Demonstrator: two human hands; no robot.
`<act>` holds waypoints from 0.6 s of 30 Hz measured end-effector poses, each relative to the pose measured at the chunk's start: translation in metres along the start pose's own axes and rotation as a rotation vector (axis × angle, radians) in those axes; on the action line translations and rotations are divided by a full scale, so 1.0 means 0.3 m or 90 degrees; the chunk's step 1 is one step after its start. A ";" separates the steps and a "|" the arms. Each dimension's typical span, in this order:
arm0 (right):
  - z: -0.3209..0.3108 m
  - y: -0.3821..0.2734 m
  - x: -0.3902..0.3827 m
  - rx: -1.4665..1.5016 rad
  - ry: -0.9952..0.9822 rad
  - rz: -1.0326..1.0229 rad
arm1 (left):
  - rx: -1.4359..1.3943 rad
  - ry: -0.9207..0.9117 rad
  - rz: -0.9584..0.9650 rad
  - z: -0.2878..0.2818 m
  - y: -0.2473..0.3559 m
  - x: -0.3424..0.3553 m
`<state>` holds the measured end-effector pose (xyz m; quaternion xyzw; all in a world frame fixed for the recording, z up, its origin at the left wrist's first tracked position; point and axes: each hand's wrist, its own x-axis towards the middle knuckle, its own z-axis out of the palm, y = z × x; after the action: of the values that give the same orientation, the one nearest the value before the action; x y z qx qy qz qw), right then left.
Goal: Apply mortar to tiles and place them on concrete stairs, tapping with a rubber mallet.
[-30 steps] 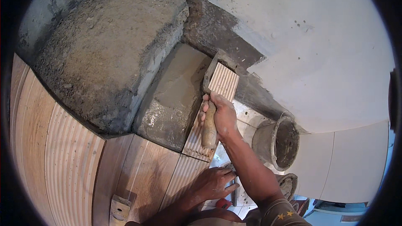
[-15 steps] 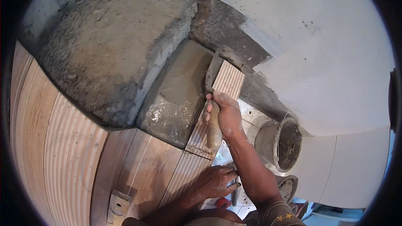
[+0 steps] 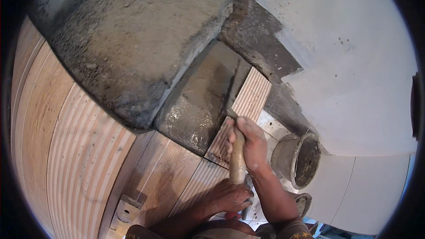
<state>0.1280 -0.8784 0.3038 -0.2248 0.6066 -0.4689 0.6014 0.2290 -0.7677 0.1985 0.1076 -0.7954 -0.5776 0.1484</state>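
My right hand [image 3: 253,144] is closed round the wooden handle of a trowel [image 3: 238,161]. Its narrow grey blade reaches forward along the edge where smooth wet mortar [image 3: 188,106] meets a ribbed strip of tile [image 3: 252,92]. The mortar fills a step between that strip and a higher rough block. Nearer to me, my left hand [image 3: 230,197] hovers or rests beside the near end of the handle, with its fingers loosely bent and apart. Nothing shows in it, though its underside is hidden.
A rough cement block [image 3: 133,40] rises at the far left. Wood-look tiles [image 3: 166,163] with ribbed strips cover the lower left, where a small level-like piece [image 3: 126,214] lies. A mortar-smeared bucket [image 3: 283,159] stands at right, below a partly painted white wall [image 3: 354,71].
The view has shifted, so the scene sits further right and lower. My right hand has tilted the trowel, its blade still at the mortar's edge. My left hand's fingers are more bent.
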 end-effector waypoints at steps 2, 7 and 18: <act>0.001 0.031 -0.035 0.030 -0.004 -0.005 | 0.058 0.001 -0.002 0.163 -0.079 -0.029; -0.009 0.130 -0.021 0.120 0.022 0.010 | -0.087 -0.041 -0.070 0.049 -0.010 -0.079; 0.160 0.117 0.003 0.019 -0.123 -0.001 | 0.049 0.133 -0.008 0.044 0.005 -0.042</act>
<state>0.1831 -0.8773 0.2816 -0.2602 0.5388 -0.4543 0.6600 0.2359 -0.7513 0.1946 0.1777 -0.7966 -0.5330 0.2230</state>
